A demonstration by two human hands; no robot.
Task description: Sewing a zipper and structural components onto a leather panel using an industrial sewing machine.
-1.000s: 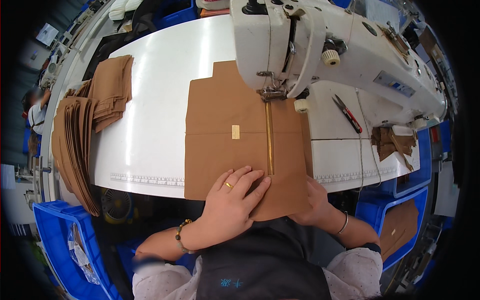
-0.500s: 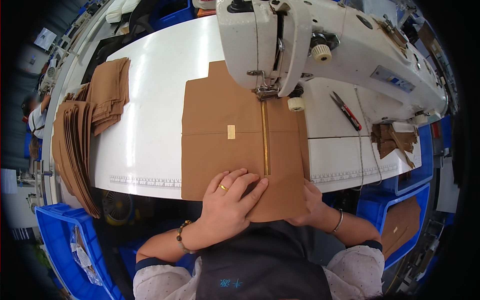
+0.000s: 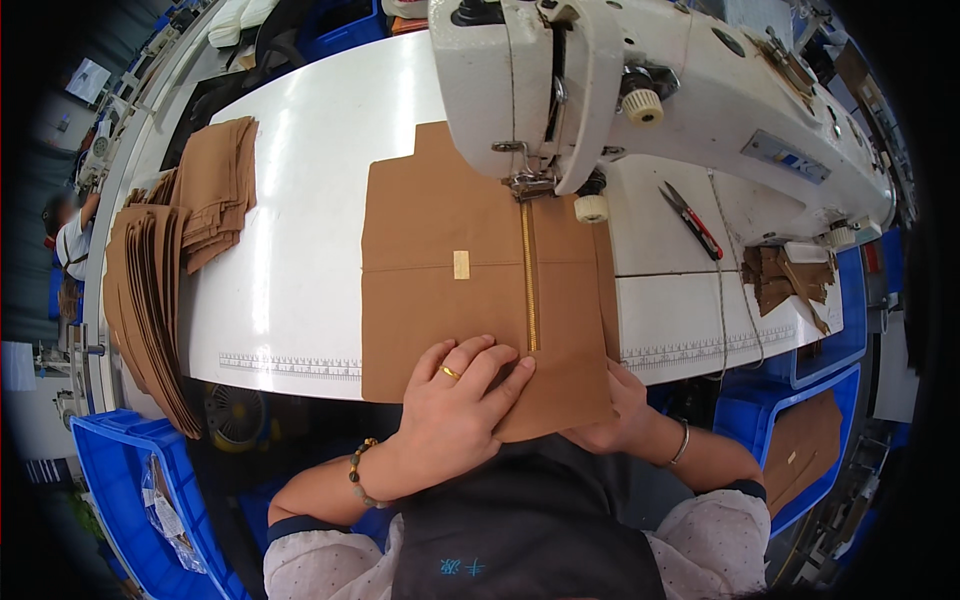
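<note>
A brown fabric panel [image 3: 430,325] lies on the table, its upper part under the needle area of a white sewing machine [image 3: 530,170]. A gold-toothed zipper [image 3: 531,290] runs down it from the presser foot, and a small beige label [image 3: 461,265] sits left of that. My left hand [image 3: 455,395] rests on the panel's lower part with bent fingers closed against the fabric, thumb tip beside the zipper's lower end. At the lower right edge, my right hand [image 3: 612,415] grips the panel; some of its fingers are hidden by the fabric.
Stacked brown fabric pieces [image 3: 150,290] hang over the table's left edge. Red-handled thread snips [image 3: 692,222] and brown scraps [image 3: 785,280] lie right of the machine. Blue bins [image 3: 130,450] stand low on both sides. Far left, another person [image 3: 75,235] sits.
The panel's lower edge and my right hand have shifted very slightly left. My left hand keeps nearly the same place on the fabric.
</note>
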